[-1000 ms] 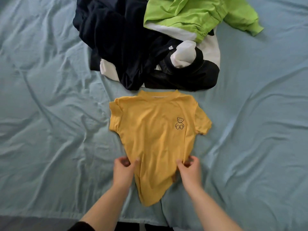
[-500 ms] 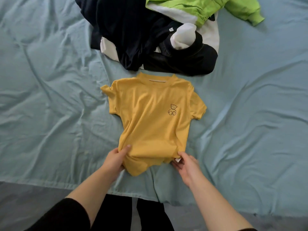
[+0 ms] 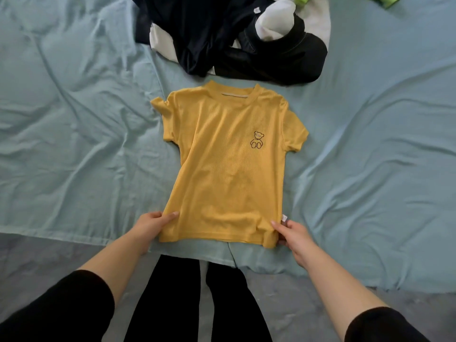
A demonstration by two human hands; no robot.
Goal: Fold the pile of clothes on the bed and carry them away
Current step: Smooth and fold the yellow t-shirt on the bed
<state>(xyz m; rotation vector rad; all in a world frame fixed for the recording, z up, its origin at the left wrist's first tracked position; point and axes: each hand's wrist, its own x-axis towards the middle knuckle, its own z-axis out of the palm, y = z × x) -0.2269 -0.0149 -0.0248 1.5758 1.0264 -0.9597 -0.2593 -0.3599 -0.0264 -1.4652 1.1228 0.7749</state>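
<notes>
**Yellow T-shirt, laid flat, held at both hem corners**

Item: yellow T-shirt [image 3: 222, 169], short-sleeved and ribbed, with a small outlined bear motif [image 3: 257, 140] on the chest, right of centre in the frame. It lies face up at the centre of the frame on a creased pale blue bed sheet [image 3: 74, 144]. The collar points to the top of the frame and the hem lies near the bed's lower edge. Both sleeves are spread outward. A small white tag [image 3: 284, 217] sticks out at the lower right side seam.

Left hand [image 3: 150, 224]: enters from the lower left on an extended forearm, black sleeve pushed up. It pinches the lower left hem corner, thumb flat on top of the fabric. The other fingers are partly hidden at the edge.

Right hand [image 3: 293, 234]: enters from the lower right, forearm likewise extended. It pinches the lower right hem corner, thumb on top and fingers curled at the seam just under the tag.

Pile of clothes [image 3: 209, 33]: dark navy, black and white garments heaped at the top centre, just beyond the collar. A scrap of green garment [image 3: 385, 0] shows at the top right edge.

Also in frame: the person's legs in black trousers [image 3: 172, 292] at bottom centre, standing on grey floor [image 3: 37, 255].
</notes>
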